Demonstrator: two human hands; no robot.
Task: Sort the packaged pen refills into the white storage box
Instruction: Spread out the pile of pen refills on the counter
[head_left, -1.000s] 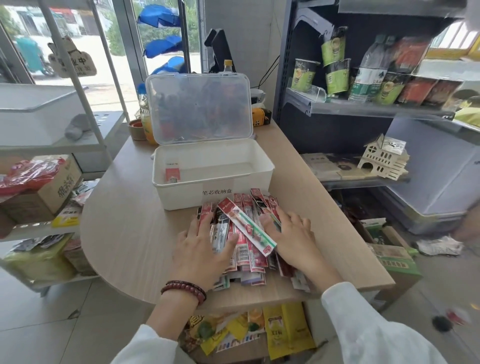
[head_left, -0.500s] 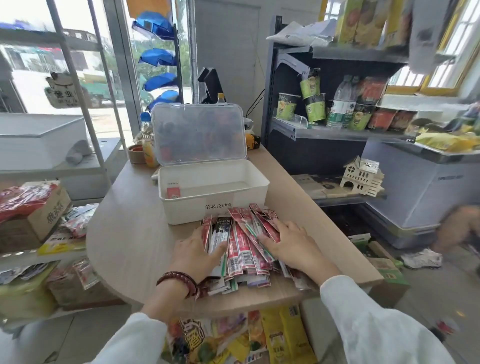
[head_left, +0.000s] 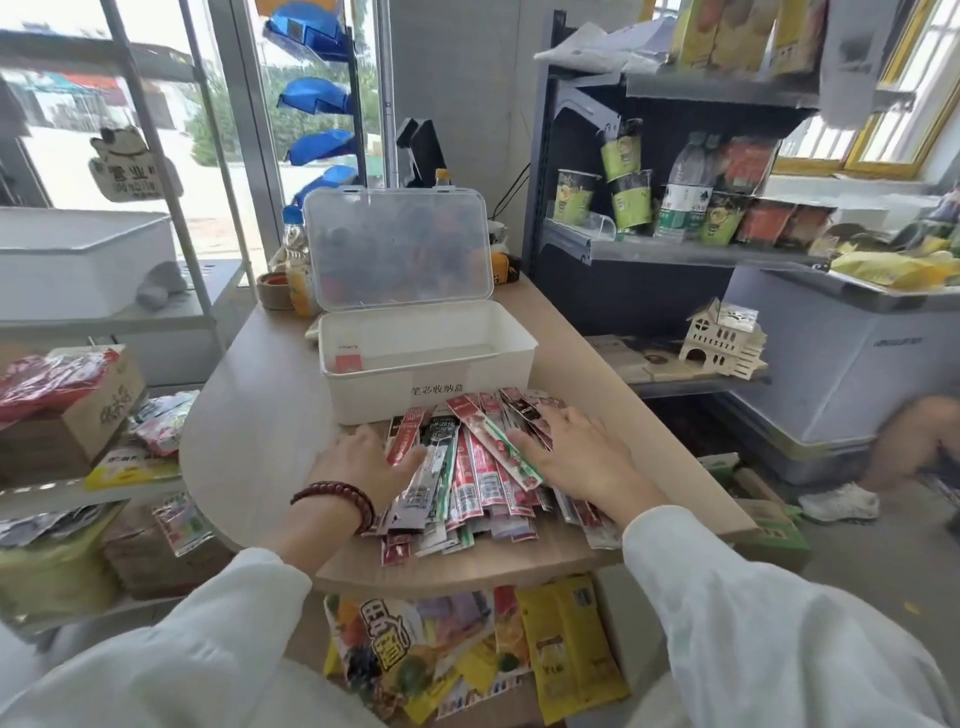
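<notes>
A rounded wooden counter (head_left: 249, 415) lies under both hands in a small shop. Beyond the fingertips stands the white storage box (head_left: 374, 400), its clear lid (head_left: 397, 244) tipped up and back; a printed label is on the wall nearest the hands, and one small red packet (head_left: 348, 362) leans inside at its left end. Past the box on the left-hand side are an orange drink bottle (head_left: 298, 270) and glass panes to the street. Out beyond the right hand, a dark metal shelf (head_left: 675, 254) carries cups and bottles, with a wooden model house (head_left: 722, 338) on a lower shelf. Below the wrists, under the counter edge, lie bright snack packets (head_left: 467, 660).

The left hand (head_left: 358, 462), with a dark red bead bracelet (head_left: 337, 496) at the wrist, lies palm down on the left edge of the pile, fingers relaxed and thumb resting on a packet. The right hand (head_left: 576, 457) lies flat on the pile's right side, fingers straight and spread toward the box. Neither hand pinches anything. Both sleeves are white.

The packaged pen refills (head_left: 478, 467) sit between and under the two hands, just in front of the box and touching its near wall. They are long, narrow packets, mostly red and white, with a few black or green-edged ones, fanned and overlapping, their near ends ragged.
</notes>
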